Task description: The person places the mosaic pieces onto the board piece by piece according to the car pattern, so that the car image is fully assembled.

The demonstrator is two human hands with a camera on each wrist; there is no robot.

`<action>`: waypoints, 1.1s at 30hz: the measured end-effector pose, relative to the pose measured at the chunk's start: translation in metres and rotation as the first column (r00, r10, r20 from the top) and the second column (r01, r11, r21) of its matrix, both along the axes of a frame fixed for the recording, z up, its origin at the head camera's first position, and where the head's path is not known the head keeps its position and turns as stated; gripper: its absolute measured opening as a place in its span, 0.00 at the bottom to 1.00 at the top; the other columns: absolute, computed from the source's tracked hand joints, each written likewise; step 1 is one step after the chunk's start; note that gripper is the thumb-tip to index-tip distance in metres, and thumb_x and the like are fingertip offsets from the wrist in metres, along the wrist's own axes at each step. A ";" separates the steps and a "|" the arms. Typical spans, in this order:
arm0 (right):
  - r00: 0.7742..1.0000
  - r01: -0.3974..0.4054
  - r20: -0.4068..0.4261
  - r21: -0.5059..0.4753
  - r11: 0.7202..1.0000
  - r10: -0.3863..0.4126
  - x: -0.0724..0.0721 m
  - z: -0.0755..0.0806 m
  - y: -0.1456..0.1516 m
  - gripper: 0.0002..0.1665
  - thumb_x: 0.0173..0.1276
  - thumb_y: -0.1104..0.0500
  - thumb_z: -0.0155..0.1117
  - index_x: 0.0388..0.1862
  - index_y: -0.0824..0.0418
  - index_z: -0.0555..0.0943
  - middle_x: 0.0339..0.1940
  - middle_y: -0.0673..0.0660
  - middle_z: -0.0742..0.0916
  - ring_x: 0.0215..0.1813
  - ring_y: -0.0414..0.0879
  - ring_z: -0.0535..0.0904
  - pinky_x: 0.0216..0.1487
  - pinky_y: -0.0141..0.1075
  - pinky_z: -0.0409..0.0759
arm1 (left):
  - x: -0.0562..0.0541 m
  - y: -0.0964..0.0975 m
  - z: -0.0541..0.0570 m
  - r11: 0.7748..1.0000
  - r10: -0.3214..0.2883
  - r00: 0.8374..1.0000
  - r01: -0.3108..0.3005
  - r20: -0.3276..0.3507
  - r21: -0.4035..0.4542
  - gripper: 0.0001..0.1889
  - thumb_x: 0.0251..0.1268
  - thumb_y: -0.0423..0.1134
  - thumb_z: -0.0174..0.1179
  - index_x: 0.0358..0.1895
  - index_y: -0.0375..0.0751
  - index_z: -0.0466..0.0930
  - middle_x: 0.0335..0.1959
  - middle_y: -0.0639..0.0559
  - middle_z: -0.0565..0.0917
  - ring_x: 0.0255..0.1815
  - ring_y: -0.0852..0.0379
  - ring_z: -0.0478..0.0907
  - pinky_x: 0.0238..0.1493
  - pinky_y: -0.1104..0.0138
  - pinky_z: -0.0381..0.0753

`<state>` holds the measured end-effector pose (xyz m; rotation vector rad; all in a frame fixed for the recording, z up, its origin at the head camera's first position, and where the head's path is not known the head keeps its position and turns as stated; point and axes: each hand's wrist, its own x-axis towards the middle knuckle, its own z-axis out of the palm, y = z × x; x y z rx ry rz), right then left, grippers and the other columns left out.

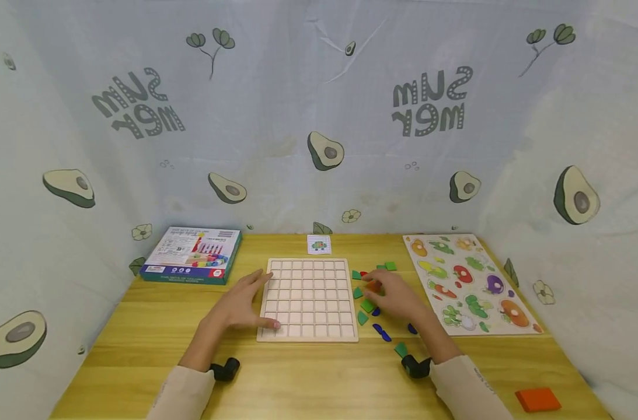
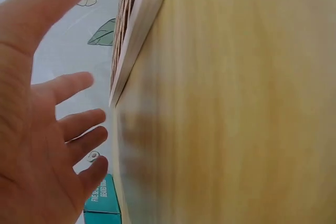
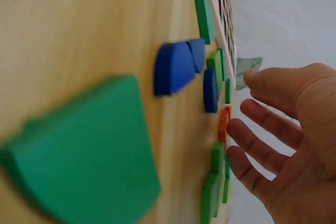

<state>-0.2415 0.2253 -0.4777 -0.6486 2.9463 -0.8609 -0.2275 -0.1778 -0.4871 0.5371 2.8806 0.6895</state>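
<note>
A light wooden board [image 1: 309, 300] with a grid of square recesses lies flat in the middle of the table. My left hand [image 1: 241, 302] is spread at its left side, with the thumb over the lower left corner. In the left wrist view the fingers are apart and hold nothing. My right hand [image 1: 401, 296] hovers over scattered shape pieces to the right of the board, fingers loosely bent and nothing between them. Below its fingertips lies an orange piece [image 1: 372, 286]. Around it are several green pieces [image 1: 362, 318] and blue half-round pieces [image 1: 382, 332].
Behind the board stands a small picture card [image 1: 319, 244]. A boxed set [image 1: 189, 256] lies at the back left, and a vegetable puzzle board [image 1: 471, 286] at the right. An orange block [image 1: 538, 400] sits near the front right. A green piece [image 3: 94, 156] is close to the right wrist.
</note>
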 end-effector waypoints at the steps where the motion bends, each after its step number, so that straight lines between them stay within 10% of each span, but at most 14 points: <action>1: 1.000 -0.001 -0.002 0.006 1.000 0.001 0.000 -0.001 -0.002 0.20 0.73 0.58 0.68 0.62 0.63 0.83 0.50 0.58 0.87 0.60 0.63 0.82 0.62 0.58 0.81 | 0.001 0.000 -0.001 1.000 -0.010 1.000 0.010 0.008 0.001 0.65 0.38 0.77 0.72 0.82 0.52 0.59 0.84 0.40 0.57 0.83 0.35 0.55 0.74 0.34 0.65; 18: 1.000 0.002 0.015 0.015 1.000 -0.002 0.003 -0.011 -0.006 0.18 0.74 0.61 0.66 0.61 0.62 0.84 0.59 0.61 0.85 0.65 0.63 0.78 0.67 0.59 0.78 | 0.007 -0.006 -0.012 0.995 -0.078 0.996 0.073 0.054 0.073 0.68 0.40 0.72 0.76 0.84 0.45 0.53 0.86 0.45 0.51 0.86 0.38 0.45 0.79 0.35 0.56; 33: 0.997 0.030 0.076 0.044 0.999 -0.034 -0.004 -0.007 -0.019 0.15 0.73 0.58 0.68 0.56 0.60 0.86 0.45 0.52 0.84 0.44 0.44 0.76 0.48 0.42 0.79 | 0.001 -0.004 -0.009 0.998 -0.045 0.995 0.041 0.092 0.043 0.69 0.36 0.73 0.78 0.84 0.48 0.54 0.86 0.47 0.52 0.86 0.39 0.47 0.79 0.36 0.56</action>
